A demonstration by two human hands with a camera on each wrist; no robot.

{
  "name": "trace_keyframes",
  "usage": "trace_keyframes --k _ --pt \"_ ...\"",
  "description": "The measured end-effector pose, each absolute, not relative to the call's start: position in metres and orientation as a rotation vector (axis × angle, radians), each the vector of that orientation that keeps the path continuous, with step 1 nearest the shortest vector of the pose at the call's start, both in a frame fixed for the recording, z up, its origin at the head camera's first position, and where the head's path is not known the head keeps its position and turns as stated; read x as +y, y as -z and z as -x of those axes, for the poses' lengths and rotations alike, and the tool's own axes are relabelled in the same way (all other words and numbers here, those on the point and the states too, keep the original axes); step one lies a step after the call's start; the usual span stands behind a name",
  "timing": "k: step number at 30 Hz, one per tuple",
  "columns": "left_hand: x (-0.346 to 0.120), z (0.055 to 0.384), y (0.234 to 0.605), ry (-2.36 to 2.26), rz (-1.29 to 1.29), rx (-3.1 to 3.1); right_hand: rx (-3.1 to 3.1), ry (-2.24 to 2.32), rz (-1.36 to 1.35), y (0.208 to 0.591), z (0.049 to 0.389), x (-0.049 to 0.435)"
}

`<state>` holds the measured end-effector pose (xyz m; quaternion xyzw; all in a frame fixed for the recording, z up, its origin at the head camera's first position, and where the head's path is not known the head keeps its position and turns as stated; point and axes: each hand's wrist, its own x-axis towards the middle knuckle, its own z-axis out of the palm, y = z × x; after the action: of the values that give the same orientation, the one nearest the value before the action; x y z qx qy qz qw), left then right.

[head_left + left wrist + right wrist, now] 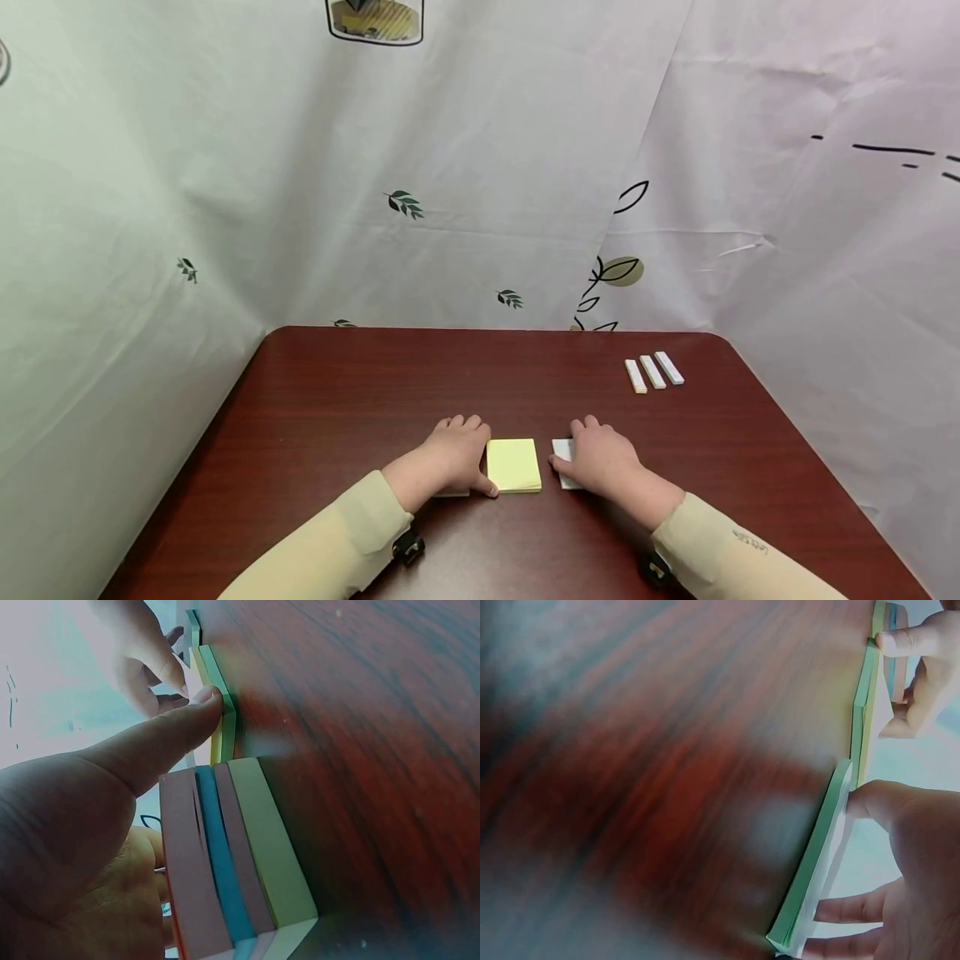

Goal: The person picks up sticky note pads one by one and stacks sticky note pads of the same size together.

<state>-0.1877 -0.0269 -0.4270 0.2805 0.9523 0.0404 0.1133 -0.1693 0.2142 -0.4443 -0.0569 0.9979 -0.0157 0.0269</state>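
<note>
Currently, the square yellow paper pad point(514, 464) lies just right of my relaxed left hand point(457, 457), farther from my loose-fingered right hand point(602, 457).

The head camera looks forward and down from above the near side of the table point(375, 375), far enough back to take in both hands and the patterned cloth point(487, 125) beyond. The left wrist camera sits low and close, tipped sideways with wood along the right, facing past a stack of pads point(225, 859) toward the right hand point(602, 460). The right wrist camera, equally low, has wood on the left and faces the left hand point(453, 457), both wrist views sharing the yellow pad point(513, 465) between.
</note>
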Motion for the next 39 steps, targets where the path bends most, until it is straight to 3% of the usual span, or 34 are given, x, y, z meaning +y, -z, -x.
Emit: trace_keyframes --k 9,22,39 --pt "-0.028 0.187 0.426 -0.133 -0.824 2.797 3.083 0.055 0.225 0.441 0.168 0.220" --pt "-0.028 0.189 0.427 -0.134 -0.822 2.797 2.937 0.160 0.966 0.429 0.168 0.250" --pt "-0.026 0.188 0.423 -0.109 -0.817 2.784 2.848 0.083 1.180 0.434 0.176 0.260"
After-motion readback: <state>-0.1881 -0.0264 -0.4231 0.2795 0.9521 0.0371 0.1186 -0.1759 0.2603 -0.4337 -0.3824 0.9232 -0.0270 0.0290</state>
